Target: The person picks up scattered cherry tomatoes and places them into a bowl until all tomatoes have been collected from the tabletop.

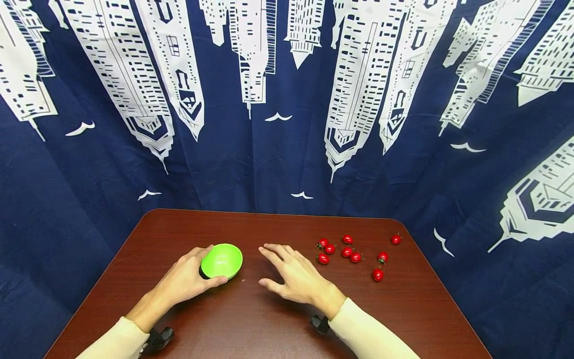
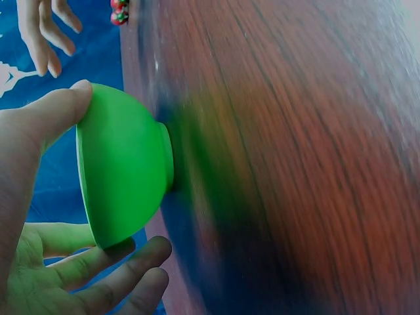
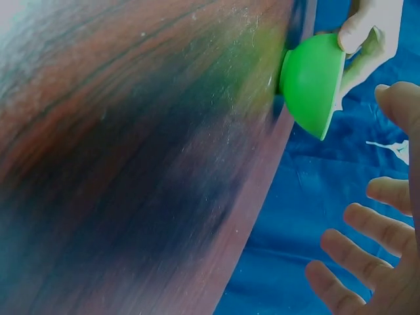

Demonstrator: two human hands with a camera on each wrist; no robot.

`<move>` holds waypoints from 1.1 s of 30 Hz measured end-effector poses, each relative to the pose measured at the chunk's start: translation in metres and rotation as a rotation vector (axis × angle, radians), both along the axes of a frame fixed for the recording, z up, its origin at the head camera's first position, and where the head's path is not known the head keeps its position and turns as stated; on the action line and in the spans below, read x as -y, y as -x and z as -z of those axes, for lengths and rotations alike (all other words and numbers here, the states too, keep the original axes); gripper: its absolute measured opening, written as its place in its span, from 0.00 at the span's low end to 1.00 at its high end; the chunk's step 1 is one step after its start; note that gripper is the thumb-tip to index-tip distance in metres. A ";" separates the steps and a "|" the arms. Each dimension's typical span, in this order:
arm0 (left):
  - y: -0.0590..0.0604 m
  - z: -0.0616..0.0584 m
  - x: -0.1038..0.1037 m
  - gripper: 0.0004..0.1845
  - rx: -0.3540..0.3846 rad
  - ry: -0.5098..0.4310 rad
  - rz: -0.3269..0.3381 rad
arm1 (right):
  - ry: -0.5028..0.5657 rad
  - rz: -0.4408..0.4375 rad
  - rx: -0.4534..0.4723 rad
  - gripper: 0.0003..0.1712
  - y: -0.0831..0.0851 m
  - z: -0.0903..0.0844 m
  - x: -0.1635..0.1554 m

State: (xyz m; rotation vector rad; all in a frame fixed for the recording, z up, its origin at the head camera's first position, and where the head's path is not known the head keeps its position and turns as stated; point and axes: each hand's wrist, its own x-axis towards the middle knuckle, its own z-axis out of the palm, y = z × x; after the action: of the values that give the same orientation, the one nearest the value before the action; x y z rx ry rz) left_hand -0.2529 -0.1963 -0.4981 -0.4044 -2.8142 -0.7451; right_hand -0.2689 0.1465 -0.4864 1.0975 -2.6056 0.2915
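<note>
My left hand (image 1: pixel 187 274) grips a small bright green bowl (image 1: pixel 222 261), thumb on the near side and fingers round the far side. In the left wrist view the thumb presses on the rim of the bowl (image 2: pixel 121 170), whose foot is close over the tabletop. To the right of the bowl, my right hand (image 1: pixel 298 278) is held over the table with its fingers spread and nothing in it. The right wrist view shows these loose fingers (image 3: pixel 367 262) apart from the bowl (image 3: pixel 312 85). The inside of the bowl shows plain green in the head view.
Several red cherry tomatoes (image 1: pixel 347 252) lie scattered on the brown wooden table (image 1: pixel 269 329), right of my right hand. One tomato (image 1: pixel 395 239) lies near the right edge. Behind the table hangs a dark blue curtain (image 1: pixel 291 149) with white buildings.
</note>
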 end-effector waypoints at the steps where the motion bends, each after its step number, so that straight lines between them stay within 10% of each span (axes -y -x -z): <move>1: 0.000 0.000 -0.001 0.59 0.004 -0.001 0.004 | 0.000 0.001 0.000 0.47 0.000 0.001 0.001; 33: 0.001 0.003 -0.053 0.60 0.071 -0.054 0.102 | 0.004 0.024 0.040 0.37 0.000 0.013 0.007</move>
State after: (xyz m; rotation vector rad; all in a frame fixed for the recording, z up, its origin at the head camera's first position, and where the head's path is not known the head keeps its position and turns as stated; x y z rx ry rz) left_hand -0.2537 -0.1432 -0.5006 -0.5262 -2.8492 -0.8710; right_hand -0.2686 0.1394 -0.4990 1.0687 -2.6506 0.3159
